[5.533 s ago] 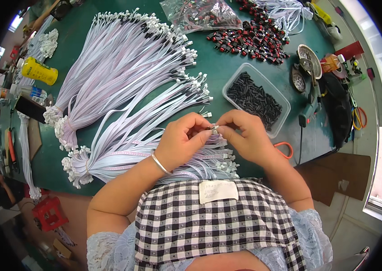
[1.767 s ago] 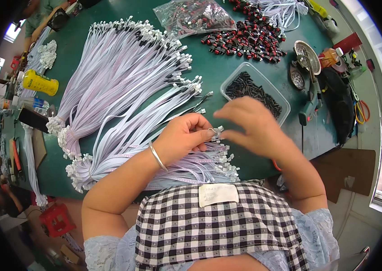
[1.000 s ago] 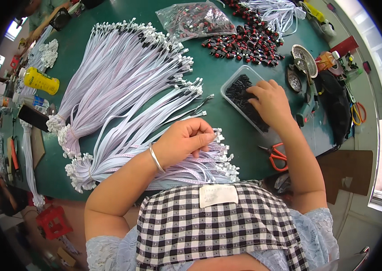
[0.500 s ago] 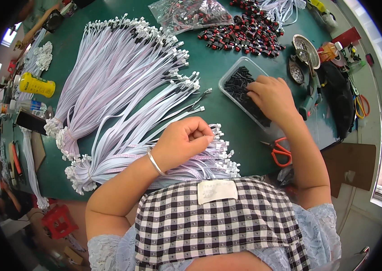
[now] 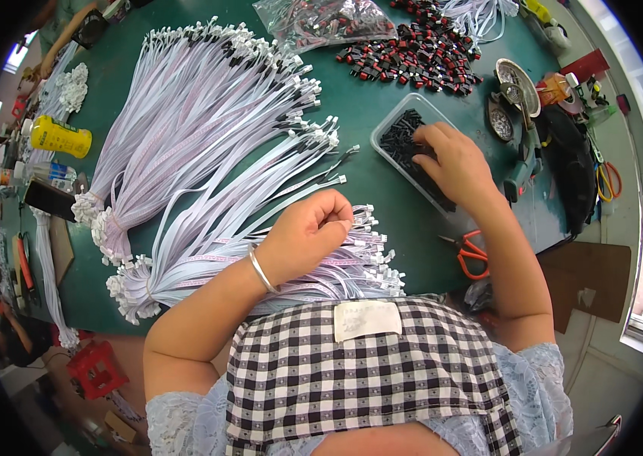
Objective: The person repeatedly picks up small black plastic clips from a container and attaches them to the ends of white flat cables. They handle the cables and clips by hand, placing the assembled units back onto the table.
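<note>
Checked apron (image 5: 367, 380): black and white, with a pale patch, nearest the camera at 6 o'clock.

Left hand (image 5: 310, 232): near centre, curled into a loose fist with fingertips pressed together over the connector ends of the nearest cable bundle; whether a single cable was pinched could not be told. A silver bangle (image 5: 262, 272) sat on the wrist.

Flat ribbon cables (image 5: 207, 144): pale lilac, white connectors at the ends, fanned in tied bundles across the green table (image 5: 382, 205) from 8 o'clock up to 12 o'clock. The closest bundle lay directly under the left hand.

Red-handled scissors (image 5: 472, 253): at 4 o'clock of the left hand, lying flat beside the right forearm.

Right hand (image 5: 451, 159): at 2 o'clock, fingers bent downward into the clear plastic tray (image 5: 390, 129), fingertips among the small black parts (image 5: 401, 140) it held; what they gripped could not be seen.

Red and black switches (image 5: 413, 57): a loose heap beyond the tray at 1 o'clock, with a clear bag (image 5: 321, 19) of similar pieces beside it at 12 o'clock.

Yellow bottle (image 5: 59, 137): lying on its side at the far left edge, 10 o'clock.
</note>
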{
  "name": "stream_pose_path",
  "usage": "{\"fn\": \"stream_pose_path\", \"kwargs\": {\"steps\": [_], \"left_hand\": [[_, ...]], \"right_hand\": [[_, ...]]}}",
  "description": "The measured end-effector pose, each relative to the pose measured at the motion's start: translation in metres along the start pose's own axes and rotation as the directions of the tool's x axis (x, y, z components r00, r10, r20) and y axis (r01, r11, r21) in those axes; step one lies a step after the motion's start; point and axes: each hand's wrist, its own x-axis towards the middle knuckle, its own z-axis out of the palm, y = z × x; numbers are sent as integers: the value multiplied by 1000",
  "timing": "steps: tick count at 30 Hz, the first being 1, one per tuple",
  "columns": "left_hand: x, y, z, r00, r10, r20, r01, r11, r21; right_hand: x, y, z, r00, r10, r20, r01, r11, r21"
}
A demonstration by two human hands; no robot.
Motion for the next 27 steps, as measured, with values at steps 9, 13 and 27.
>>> {"fn": "stream_pose_path", "kwargs": {"steps": [9,13,27], "left_hand": [[-1,-1,2,999,41,-11,-41,997,61],[-3,6,4,998,-66,3,65,995,74],[-4,5,5,996,-82,-24,83,997,9]], "right_hand": [[3,2,-2,993,15,118,-15,1000,-4],[-2,8,-3,999,22,37,-24,997,68],[-34,-80,11,968,-3,252,-215,513,831]]}}
